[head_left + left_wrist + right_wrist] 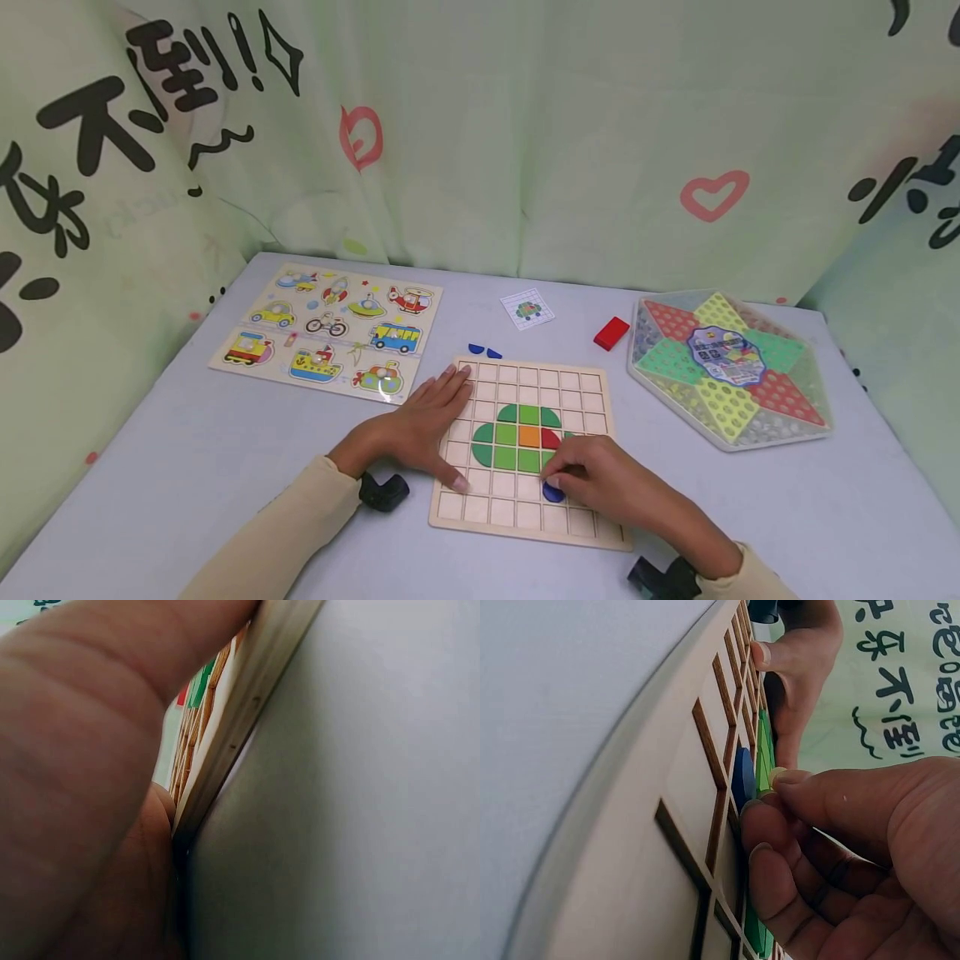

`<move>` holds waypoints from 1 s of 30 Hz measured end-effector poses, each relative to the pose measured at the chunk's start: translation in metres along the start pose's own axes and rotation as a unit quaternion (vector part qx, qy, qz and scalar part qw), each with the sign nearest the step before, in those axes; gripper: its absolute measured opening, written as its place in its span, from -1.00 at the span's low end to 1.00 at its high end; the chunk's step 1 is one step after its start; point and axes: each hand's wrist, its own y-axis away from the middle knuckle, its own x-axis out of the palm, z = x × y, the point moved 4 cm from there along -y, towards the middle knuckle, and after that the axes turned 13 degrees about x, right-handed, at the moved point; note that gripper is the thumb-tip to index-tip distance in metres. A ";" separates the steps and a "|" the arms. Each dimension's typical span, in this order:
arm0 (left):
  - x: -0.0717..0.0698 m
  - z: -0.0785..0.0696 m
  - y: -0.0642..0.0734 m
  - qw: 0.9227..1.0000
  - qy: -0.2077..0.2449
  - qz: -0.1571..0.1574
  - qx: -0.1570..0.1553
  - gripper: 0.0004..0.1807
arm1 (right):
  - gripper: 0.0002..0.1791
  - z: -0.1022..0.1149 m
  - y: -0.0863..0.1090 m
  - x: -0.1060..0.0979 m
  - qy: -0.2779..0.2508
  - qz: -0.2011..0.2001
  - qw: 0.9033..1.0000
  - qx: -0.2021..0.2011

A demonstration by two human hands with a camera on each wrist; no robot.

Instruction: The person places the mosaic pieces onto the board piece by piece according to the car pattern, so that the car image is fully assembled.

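Note:
A wooden grid board (517,519) lies on the table with a patch of green pieces (506,458), an orange square (529,436) and a red piece (551,437) near its middle. My left hand (420,429) rests along the board's left side, fingers spread and thumb over the edge; the left wrist view shows the thumb close beside the rim. My right hand (607,479) is bent over the board, thumb and fingertips together at a rounded blue piece (743,776) just below the green ones. The fingers partly hide the green pieces there.
Two small blue pieces (483,351) lie beyond the board, near a patterned card (527,309). A vehicle puzzle (330,325) is at the back left. To the right are a red block (611,333) and a hexagonal star-patterned game board (727,367). A curtain (480,167) hangs behind.

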 end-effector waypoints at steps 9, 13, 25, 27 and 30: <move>-0.001 -0.001 0.000 1.000 -0.004 0.001 0.001 0.43 | -0.86 0.003 -0.002 -0.001 0.011 0.002 1.000 -0.009; -0.001 -0.001 0.000 1.000 -0.003 -0.001 0.001 0.43 | -0.88 0.003 -0.003 -0.004 0.013 0.003 1.000 -0.006; -0.002 -0.002 0.000 1.000 0.000 -0.004 0.004 0.42 | -0.93 0.008 -0.037 -0.017 -0.013 -0.056 0.998 -0.022; -0.002 -0.002 0.000 1.000 0.000 -0.004 0.005 0.42 | -0.91 0.010 -0.045 -0.019 -0.020 -0.068 0.997 -0.009; -0.001 -0.002 0.000 1.000 0.001 -0.003 0.003 0.42 | -0.87 0.011 -0.056 -0.022 -0.032 -0.088 0.996 0.010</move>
